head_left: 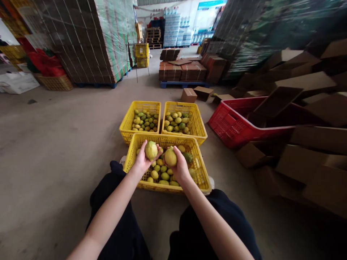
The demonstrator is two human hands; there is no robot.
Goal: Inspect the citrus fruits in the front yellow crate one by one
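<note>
The left hand (pixel 142 161) cups a round yellow-green fruit (pixel 151 150); the right hand (pixel 181 167) grasps a similar round fruit (pixel 170 157). Both are above the nearest yellow perforated plastic crate (pixel 201 166). Cradling them lightly, low over that crate, should limit bruising.

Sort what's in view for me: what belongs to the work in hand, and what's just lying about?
In use:
- left hand, holding a yellow-green fruit
- right hand, holding another fruit
- front crate of fruit, beneath both hands

Probably in use:
- two rear crates of similar fruit

Apparently just lying about:
- red crate
- loose cardboard boxes
- blue pallet
</note>
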